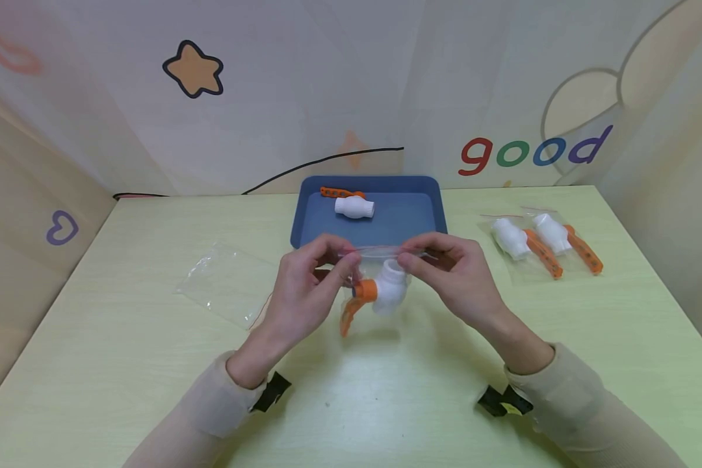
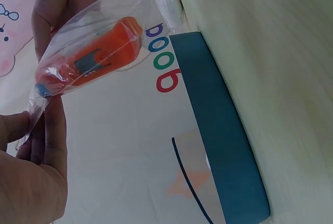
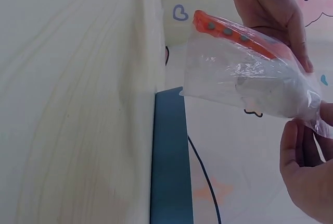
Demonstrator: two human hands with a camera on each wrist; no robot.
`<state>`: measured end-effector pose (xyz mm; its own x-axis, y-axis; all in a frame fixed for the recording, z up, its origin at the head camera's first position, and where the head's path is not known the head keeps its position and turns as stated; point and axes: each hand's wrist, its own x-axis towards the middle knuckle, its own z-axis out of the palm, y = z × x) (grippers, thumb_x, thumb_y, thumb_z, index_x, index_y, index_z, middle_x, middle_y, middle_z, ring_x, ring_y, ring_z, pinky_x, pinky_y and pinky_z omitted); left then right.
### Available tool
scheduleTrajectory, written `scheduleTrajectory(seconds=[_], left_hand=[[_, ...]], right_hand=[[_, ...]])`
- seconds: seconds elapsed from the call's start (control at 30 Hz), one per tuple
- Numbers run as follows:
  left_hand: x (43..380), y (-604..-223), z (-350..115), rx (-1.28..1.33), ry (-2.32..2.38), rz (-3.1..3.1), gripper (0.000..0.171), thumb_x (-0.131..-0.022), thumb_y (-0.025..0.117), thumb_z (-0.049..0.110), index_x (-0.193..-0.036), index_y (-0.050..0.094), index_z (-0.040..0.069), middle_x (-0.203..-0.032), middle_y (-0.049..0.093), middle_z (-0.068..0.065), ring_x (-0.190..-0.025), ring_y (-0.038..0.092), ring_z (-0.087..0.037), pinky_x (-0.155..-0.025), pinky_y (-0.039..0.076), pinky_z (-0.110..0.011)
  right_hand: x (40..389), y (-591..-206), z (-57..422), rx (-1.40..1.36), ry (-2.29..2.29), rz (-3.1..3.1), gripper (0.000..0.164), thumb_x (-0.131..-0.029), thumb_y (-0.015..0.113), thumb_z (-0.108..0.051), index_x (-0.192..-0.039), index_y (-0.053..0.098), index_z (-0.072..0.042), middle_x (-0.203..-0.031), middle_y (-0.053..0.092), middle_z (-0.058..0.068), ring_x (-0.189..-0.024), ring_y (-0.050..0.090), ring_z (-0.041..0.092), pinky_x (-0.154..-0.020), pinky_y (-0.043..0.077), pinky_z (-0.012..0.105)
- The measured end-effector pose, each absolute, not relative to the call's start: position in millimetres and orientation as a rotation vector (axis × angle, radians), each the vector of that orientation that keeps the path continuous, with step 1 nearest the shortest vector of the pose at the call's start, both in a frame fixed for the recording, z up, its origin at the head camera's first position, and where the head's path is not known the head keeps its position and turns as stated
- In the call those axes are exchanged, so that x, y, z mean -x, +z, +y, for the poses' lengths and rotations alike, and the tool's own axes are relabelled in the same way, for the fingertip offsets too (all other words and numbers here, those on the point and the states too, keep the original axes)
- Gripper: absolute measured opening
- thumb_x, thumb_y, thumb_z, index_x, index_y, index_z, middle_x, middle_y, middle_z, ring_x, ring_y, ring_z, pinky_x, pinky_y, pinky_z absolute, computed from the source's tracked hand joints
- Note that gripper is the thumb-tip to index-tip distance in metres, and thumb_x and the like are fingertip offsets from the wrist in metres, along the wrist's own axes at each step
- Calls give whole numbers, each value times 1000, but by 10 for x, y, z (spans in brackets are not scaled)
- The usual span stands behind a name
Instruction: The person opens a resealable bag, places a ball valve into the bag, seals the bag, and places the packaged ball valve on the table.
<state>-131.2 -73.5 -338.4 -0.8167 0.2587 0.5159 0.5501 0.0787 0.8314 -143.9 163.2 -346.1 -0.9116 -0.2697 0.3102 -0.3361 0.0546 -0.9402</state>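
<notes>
A white plastic ball valve (image 1: 390, 289) with an orange lever handle (image 1: 357, 305) hangs inside a clear zip bag (image 3: 213, 73), held up over the table. My left hand (image 1: 304, 283) pinches the bag's top edge between thumb and fingers at its left end. At the other end of that edge, my right hand (image 1: 459, 276) pinches the plastic the same way. The bag's red-lined strip stretches between the two hands. In the left wrist view the orange handle (image 2: 104, 57) shows through the plastic. The right wrist view shows the white valve body (image 3: 276, 94) low in the film.
Behind the hands stands a blue tray (image 1: 409, 211) with an unbagged white valve (image 1: 354, 207) and its orange handle. Two more bagged valves (image 1: 510, 238) lie at the right. A clear bag (image 1: 228, 283), lying flat, is on the table at the left. A printed curtain (image 1: 327, 84) borders the back.
</notes>
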Motion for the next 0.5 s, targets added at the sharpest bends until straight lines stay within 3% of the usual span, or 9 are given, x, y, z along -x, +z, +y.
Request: scheduleTrajectory(seconds=[0.3,0.5], left_hand=[[1310,-3399,-737,785,-1829,-2128,5,-99,68,3,-100,66,-2,-85,69,-8,-75,69,-20,-64,61,-48],[1309,-3394,-731,763,-1815,-2187,7,-97,70,2,-103,68,0,-92,70,-7,-80,70,-19,-66,61,-37]], right_hand=[[1428,-3454,1608,-638,1936,-2243,10,-95,72,1,-103,74,5,-101,71,7,-91,65,25,-80,58,26],[1416,-3436,1598,-624,1899,-2229,8,-93,72,5,-100,74,6,-98,72,3,-89,65,24,-78,58,25]])
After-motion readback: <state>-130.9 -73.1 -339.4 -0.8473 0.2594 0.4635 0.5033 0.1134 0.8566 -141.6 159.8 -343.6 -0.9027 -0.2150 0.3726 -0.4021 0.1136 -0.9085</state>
